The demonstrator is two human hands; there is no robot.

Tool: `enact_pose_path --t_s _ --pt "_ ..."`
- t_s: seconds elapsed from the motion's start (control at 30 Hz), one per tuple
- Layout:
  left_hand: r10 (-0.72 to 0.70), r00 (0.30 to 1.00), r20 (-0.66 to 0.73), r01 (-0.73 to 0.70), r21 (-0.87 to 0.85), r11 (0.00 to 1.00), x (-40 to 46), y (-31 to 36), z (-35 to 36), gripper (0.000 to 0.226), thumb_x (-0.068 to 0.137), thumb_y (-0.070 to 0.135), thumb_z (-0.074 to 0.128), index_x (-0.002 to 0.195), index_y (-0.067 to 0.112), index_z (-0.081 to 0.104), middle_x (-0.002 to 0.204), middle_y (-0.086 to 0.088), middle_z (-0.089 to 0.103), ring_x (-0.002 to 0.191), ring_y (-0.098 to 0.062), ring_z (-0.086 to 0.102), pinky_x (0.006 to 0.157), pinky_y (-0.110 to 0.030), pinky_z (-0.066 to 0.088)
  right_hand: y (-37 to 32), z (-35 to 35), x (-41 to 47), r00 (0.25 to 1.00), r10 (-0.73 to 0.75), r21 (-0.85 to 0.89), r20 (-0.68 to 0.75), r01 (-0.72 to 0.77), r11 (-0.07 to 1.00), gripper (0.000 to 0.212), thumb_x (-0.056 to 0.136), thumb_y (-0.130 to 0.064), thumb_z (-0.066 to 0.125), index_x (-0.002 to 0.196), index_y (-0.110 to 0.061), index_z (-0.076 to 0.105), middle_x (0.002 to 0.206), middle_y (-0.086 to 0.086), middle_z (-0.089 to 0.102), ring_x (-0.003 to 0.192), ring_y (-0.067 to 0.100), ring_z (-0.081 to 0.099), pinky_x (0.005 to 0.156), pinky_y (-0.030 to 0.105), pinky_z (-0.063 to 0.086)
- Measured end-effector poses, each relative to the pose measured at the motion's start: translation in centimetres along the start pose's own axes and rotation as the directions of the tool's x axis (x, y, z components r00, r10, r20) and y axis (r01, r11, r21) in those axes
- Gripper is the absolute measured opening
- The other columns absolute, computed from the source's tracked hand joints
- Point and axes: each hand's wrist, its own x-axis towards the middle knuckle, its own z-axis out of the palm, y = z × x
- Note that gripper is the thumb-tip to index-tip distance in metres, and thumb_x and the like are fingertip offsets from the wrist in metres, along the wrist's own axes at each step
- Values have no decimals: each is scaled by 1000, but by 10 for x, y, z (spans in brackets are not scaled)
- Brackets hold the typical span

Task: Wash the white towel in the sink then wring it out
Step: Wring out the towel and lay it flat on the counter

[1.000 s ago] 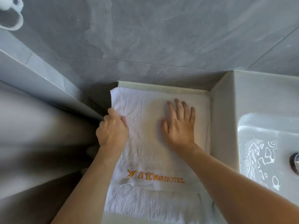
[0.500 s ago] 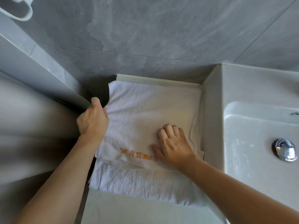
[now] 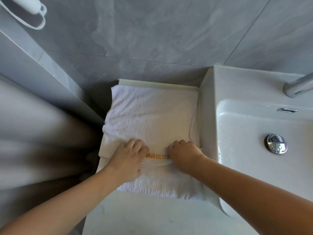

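Both hands grip the near edge of the folded white towel (image 3: 150, 119): the left hand (image 3: 128, 160) with fingers curled over its hem and thumb tucked beneath, the right hand (image 3: 184, 154) bunching the same hem beside the orange lettering (image 3: 158, 156). The towel lies on top of a second white towel (image 3: 160, 184), on a pale counter (image 3: 152, 216) in a grey-tiled corner. Just right, the white sink (image 3: 254, 133) holds one chrome drain plug (image 3: 276, 143) under a faucet spout (image 3: 298, 87). A white loop (image 3: 25, 16) hangs upper left.

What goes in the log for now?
folded white terry towel: on counter, unwashed | left hand, right hand: gripping its front edge | white ceramic sink: right
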Motion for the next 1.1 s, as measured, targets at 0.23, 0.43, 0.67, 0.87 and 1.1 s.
enact_pose_path --t_s 0.23,0.43,0.67,0.87,1.1 --pt "-271 963 -11 269 -75 960 -8 -25 -5 33 54 10 78 81 14 59 76 -4 52 60 -23 47 47 -30 39 15 -16 -3 996 93 200 5 -93 975 31 93 -17 48 124 -14 50 121 9 57 110 30 58 83 34 46" --pt "-311 950 21 299 -343 891 9 -48 -42 14 89 21 54 94 19 41 68 5 50 52 -14 45 47 -31 37 36 -40 -6 975 221 280 14 -216 935 28 90 -25 46 114 -20 58 113 9 64 101 32 63 75 33 44" --pt "-257 808 531 404 -181 897 15 -87 -73 8 87 13 49 89 18 54 77 3 52 64 -14 49 54 -29 38 42 -41 -8 999 31 165 -26 -26 986 48 94 -59 44 120 -18 41 107 7 62 98 30 62 73 34 39" --pt "-297 886 356 416 -327 849 53 -114 -90 19 94 29 50 77 21 50 71 4 50 61 -12 43 55 -30 32 70 -52 20 983 129 232 133 -157 960 22 97 -22 48 118 -16 54 117 8 61 104 28 61 80 34 47" --pt "-555 778 295 587 -657 473 107 -162 -73 22 86 29 63 80 7 64 79 -9 65 75 -27 61 64 -31 42 111 -78 65 941 337 277 -12 -321 906 42 94 -20 51 134 -12 43 133 13 54 120 34 55 93 40 46"
